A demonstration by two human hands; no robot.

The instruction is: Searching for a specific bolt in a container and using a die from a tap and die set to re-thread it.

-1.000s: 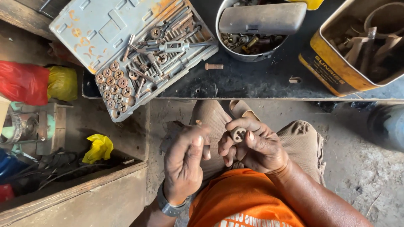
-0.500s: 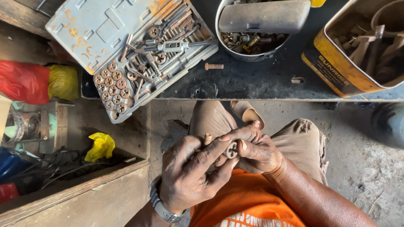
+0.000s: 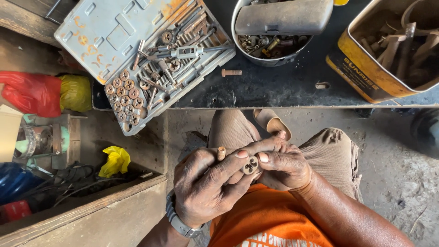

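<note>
A: Hands?
B: Left hand (image 3: 206,187) and right hand (image 3: 286,162) meet over the lap, both pinching a small round threading die (image 3: 250,165). A rusty bolt (image 3: 221,153) pokes up from the left fist.
A: Counter (image 3: 274,91)?
B: Open tap-and-die case (image 3: 137,59), well apart from the hands.

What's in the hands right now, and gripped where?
Both hands hold a small round threading die by its rim: left hand and right hand fingertips pinch it from either side. The left hand also carries a short rusty bolt.
</note>
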